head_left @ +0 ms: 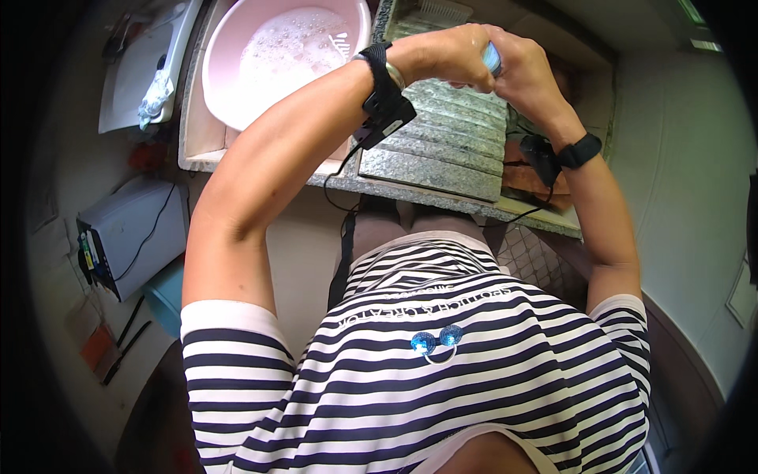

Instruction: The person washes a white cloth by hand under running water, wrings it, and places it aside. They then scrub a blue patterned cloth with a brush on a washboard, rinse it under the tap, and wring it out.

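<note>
My left hand (454, 54) and my right hand (527, 73) meet over the far part of a ridged stone washboard (442, 146). Both are closed around a light-blue bundle (492, 58) that looks like wet cloth. Only a small piece of it shows between them; my fingers and palms hide the rest, so I cannot tell what kind of piece it is. Just left of the washboard stands a pink basin (225, 49) holding foamy water, with a white comb-like shape (339, 43) at its right inner side.
The stone counter's front edge (466, 207) runs close to my body. At the far left is a white sink (118, 95) with a pale blue cloth (155, 99) over its edge. Below are a white box-like unit (134, 229) and a light-blue bucket (164, 296). A pale wall (671, 174) closes the right side.
</note>
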A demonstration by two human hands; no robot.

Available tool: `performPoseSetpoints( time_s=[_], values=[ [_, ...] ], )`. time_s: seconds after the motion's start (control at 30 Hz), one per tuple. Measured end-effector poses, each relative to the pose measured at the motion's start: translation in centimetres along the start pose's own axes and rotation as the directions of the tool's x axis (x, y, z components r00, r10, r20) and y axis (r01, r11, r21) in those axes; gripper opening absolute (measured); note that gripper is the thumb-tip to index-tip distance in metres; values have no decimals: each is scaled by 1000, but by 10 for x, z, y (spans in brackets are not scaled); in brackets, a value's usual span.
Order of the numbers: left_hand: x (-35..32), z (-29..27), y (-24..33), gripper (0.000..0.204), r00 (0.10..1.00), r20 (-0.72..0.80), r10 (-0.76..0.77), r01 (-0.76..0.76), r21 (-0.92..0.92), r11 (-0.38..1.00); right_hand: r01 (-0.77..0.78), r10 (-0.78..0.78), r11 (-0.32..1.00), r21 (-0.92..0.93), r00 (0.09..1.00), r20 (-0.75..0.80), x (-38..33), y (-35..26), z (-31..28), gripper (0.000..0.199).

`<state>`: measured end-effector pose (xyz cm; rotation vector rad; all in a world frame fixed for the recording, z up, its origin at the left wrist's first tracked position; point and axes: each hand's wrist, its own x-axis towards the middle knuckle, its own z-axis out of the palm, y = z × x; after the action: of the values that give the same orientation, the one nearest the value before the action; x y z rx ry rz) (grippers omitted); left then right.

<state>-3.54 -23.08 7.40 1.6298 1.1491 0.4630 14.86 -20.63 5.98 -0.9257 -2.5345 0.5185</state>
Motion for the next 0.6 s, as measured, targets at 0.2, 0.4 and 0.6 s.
performPoseSetpoints(
  time_s=[0.2, 0.4, 0.6],
  values=[
    [20, 31, -7, 20, 968, -100, 228, -122, 606, 786, -383, 367, 921, 76, 916, 160, -20, 26, 15, 28],
    [34, 39, -22, 28, 954, -90, 286, -144, 699, 700, -459, 420, 883, 94, 865, 275, -17, 49, 27, 33],
    [38, 50, -44, 31, 954, -65, 293, -157, 724, 672, -613, 470, 757, 229, 753, 460, -21, 42, 34, 37]
  ],
)
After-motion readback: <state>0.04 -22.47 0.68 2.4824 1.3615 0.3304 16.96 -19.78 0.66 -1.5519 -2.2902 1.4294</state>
